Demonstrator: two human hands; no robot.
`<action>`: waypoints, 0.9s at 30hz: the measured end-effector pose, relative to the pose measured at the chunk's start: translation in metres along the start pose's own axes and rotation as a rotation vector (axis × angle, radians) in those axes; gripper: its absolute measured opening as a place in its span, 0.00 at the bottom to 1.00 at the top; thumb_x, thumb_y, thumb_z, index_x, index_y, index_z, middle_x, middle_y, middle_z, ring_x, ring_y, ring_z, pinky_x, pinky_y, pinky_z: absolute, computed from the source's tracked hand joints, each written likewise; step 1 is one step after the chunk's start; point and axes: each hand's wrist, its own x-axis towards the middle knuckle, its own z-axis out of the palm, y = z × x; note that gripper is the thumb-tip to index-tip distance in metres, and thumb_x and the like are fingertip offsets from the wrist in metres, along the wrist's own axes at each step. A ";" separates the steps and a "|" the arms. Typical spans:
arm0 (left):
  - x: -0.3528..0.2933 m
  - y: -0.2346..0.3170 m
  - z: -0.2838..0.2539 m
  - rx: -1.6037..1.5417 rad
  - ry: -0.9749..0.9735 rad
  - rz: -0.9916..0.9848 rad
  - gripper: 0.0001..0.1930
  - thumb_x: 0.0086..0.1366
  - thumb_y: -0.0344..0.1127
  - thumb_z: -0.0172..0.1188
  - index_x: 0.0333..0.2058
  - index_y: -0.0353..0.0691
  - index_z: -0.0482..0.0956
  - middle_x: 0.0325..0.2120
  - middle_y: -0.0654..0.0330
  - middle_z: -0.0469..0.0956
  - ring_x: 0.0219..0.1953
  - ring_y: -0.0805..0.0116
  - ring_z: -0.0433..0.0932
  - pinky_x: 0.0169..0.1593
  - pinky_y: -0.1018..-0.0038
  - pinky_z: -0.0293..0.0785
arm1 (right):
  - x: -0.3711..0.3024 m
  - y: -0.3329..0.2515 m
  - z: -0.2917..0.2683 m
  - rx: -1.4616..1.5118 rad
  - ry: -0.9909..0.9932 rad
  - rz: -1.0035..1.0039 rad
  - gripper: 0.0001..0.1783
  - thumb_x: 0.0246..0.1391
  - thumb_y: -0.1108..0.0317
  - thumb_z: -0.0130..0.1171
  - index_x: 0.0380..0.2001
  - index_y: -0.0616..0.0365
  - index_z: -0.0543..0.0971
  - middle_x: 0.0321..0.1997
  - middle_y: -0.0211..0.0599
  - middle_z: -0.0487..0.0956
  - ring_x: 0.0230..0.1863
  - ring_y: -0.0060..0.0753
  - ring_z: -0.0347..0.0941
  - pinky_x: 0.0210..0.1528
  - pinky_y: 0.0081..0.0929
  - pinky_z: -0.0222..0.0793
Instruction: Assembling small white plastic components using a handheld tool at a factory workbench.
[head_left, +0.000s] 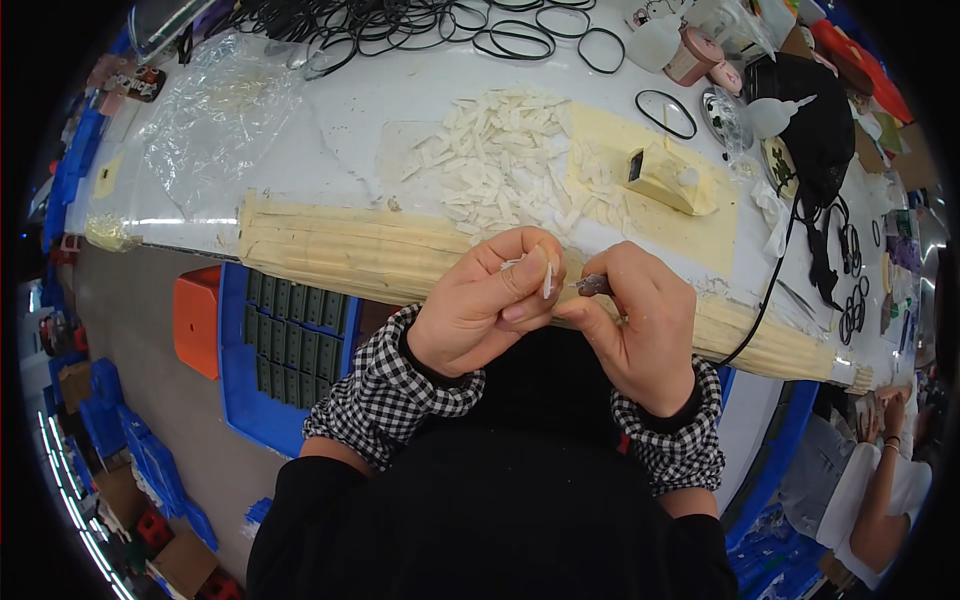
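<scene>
Left hand [488, 305] pinches 1 white strip [548, 281], right hand [648, 325] a dark object [594, 285].

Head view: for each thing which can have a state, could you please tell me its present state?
Left hand: closed, holding a small white strip.
Right hand: closed, pinching a small dark piece.
White pieces: loose, heaped on the table.
Black loops: mostly tangled, some lying apart.
Clear plastic sheeting: crumpled.
Blue crate: open, holding rows of dark green parts.
</scene>
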 end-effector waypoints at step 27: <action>-0.003 0.007 0.003 0.181 0.042 0.050 0.08 0.70 0.37 0.49 0.34 0.39 0.70 0.25 0.69 0.67 0.21 0.85 0.58 0.25 0.87 0.55 | 0.003 -0.006 -0.006 0.381 -0.175 0.215 0.13 0.50 0.59 0.64 0.24 0.58 0.77 0.18 0.33 0.69 0.18 0.28 0.64 0.21 0.24 0.58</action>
